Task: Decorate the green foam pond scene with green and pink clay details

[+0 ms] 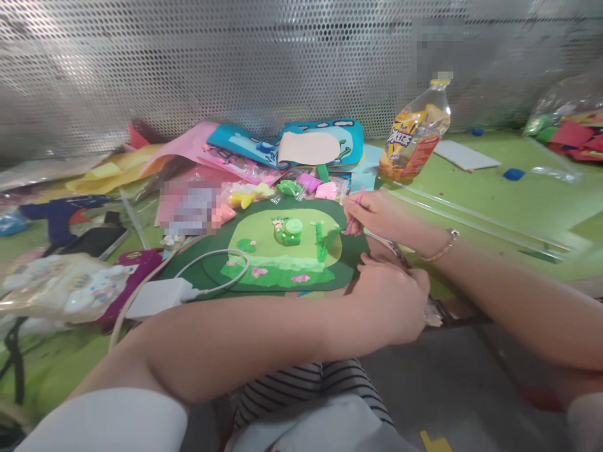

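Observation:
My right hand point(372, 215) pinches a thin pink modelling tool point(349, 227), its lower end touching or just beside green clay at the right of the picture. The dark green foam sheet point(354, 263) carries a lighter green panel point(254, 229) with raised clay shapes. Among them are a round light green piece point(294, 226), upright green stems point(322, 242) and pink-and-white flowers point(259, 272) along a green band. At the sheet's right front edge, my left hand point(393, 298) is curled with its fingers mostly hidden. Crinkled clear plastic point(432, 314) shows beside it.
Small bags of coloured clay point(289, 187) lie behind the sheet. A tilted clear bottle point(417, 135) stands back right, near long clear rods point(480, 216). At left are a white charger point(157, 296) with its cable, a phone point(97, 242) and a plastic pouch point(61, 285).

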{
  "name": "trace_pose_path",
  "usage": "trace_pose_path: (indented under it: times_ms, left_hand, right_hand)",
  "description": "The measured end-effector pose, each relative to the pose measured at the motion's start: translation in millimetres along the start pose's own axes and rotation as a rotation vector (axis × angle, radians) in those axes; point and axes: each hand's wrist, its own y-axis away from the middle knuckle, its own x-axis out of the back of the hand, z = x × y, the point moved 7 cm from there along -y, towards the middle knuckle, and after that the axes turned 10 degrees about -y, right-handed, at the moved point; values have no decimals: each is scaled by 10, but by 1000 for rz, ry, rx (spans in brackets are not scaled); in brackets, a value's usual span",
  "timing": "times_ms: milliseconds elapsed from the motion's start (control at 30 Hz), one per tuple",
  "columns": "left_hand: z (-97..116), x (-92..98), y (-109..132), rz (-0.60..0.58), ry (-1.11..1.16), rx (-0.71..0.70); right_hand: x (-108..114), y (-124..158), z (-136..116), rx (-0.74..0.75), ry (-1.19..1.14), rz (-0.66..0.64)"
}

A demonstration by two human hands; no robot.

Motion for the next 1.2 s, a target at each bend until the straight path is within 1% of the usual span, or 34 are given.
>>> trace_pose_path:
  times_ms: [167,267,400,533,700,833,900,1067,1200]
  left_hand:
    - [8,3,4,4,3,2]
    - [-3,10,6,-16,6,1]
    - [-10,3,4,-51,11,-13]
    - [-6,-4,0,-39,0,-11]
    - [7,-9,1,-34,-6,-19]
    - [2,-9,1,-35,0,-13]
    - [2,-15,2,-45,-1,-12]
    - [7,-9,4,-72,-6,-26]
    - [4,-4,5,-101,-6,-29]
  right_hand:
    - [-7,5,-6,29,13,-10]
    - [11,8,-12,30,45,-2]
    - [4,19,-53,46,75,-43]
    - [31,19,-42,38,86,-30]
    - [11,1,17,20,-13,-61]
    - [37,-17,58,5,-58,-29]
    - [47,-21,74,-5,-87,-20]
    - [24,-15,55,-4,-147,-46]
    - [40,-17,63,-50,-149,-23]
